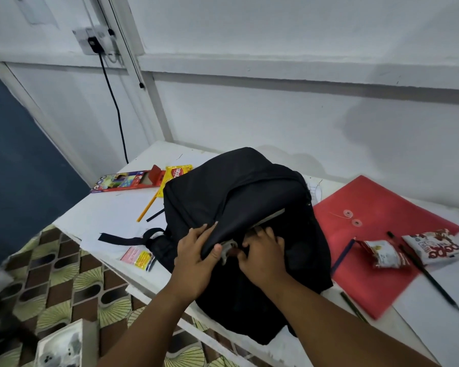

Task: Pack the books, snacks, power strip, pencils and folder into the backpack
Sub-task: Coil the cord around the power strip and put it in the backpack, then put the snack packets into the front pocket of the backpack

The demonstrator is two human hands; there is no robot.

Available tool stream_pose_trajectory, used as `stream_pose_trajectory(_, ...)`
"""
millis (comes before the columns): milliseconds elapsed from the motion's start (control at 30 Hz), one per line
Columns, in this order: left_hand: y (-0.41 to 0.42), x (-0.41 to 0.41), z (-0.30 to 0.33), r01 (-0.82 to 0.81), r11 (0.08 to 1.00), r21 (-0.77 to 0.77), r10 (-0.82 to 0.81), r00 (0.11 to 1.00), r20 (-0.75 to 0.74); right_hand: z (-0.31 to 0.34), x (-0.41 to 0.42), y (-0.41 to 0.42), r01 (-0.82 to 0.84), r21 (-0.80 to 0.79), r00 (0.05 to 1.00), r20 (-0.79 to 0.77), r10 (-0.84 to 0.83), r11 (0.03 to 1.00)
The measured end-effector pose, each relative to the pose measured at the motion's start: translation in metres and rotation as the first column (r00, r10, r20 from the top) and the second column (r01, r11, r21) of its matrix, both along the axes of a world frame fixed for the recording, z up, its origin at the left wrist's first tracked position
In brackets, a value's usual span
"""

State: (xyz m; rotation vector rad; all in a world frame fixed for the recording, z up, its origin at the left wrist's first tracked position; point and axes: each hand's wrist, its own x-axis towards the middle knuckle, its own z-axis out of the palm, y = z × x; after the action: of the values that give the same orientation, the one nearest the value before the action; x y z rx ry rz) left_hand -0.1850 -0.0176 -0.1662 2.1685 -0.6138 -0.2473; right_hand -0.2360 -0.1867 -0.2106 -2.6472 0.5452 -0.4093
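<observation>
A black backpack (239, 197) lies on the white table (112, 207). My left hand (196, 250) grips the black flap at its opening. My right hand (262, 247) has its fingers curled into the opening, where a grey edge shows. A red folder (376, 234) lies to the right with two snack packets (384, 254) (432, 245) and dark pencils (432, 279) on it. At the far left lie a coloured pencil box (125, 181), a yellow snack packet (175, 172) and a yellow pencil (147, 206). A small pink and yellow packet (138, 256) sits by the strap.
A black cable (114, 102) hangs from a wall socket (96, 39) down behind the table. The patterned floor (59, 274) shows at the left, with a white box (64, 345) on it. The wall runs close behind the table.
</observation>
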Motion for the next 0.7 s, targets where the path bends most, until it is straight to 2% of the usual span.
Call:
stream_pose_trajectory(67, -0.001, -0.007, -0.008, 0.019, 0.993, 0.113, -0.022, 1.000, 0.022, 0.003, -0.004, -0.005, -0.042, 0.088, 0.999, 0.007, 0.041, 0.995)
stream_pose_trajectory(133, -0.002, -0.017, -0.016, 0.032, 0.990, 0.138, -0.041, 0.998, 0.056, 0.005, -0.015, -0.014, -0.114, 0.241, 0.993, 0.036, 0.108, 0.964)
stream_pose_trajectory(200, -0.003, -0.023, -0.020, 0.018, 0.995, 0.094, -0.023, 0.998, 0.062, 0.012, -0.035, -0.022, -0.159, 0.396, 0.987, 0.095, 0.132, 0.904)
stream_pose_trajectory(300, -0.007, -0.028, -0.017, -0.054, 0.995, -0.080, 0.056, 0.998, 0.024, 0.025, -0.074, -0.036, -0.102, 0.504, 0.983, 0.183, 0.010, 0.858)
stream_pose_trajectory(400, -0.017, -0.042, -0.021, -0.149, 0.941, -0.302, 0.157, 0.988, 0.001, 0.031, -0.112, -0.054, -0.046, 0.483, 0.970, 0.230, -0.077, 0.874)
stream_pose_trajectory(467, -0.022, -0.054, -0.025, -0.204, 0.915, -0.349, 0.223, 0.975, 0.017, 0.031, -0.126, -0.064, -0.033, 0.460, 0.969, 0.232, -0.085, 0.887)
stream_pose_trajectory(533, -0.030, -0.068, -0.028, -0.197, 0.908, -0.371, 0.249, 0.963, 0.098, 0.031, -0.140, -0.077, -0.017, 0.442, 0.964, 0.245, -0.102, 0.897)
stream_pose_trajectory(600, -0.036, -0.080, -0.039, -0.082, 0.944, -0.321, 0.175, 0.946, 0.272, 0.035, -0.152, -0.089, 0.008, 0.394, 0.955, 0.270, -0.124, 0.919)
stream_pose_trajectory(700, -0.047, -0.092, -0.056, 0.030, 0.992, -0.121, 0.031, 0.882, 0.470, 0.035, -0.170, -0.110, 0.082, 0.291, 0.942, 0.290, -0.170, 0.953)
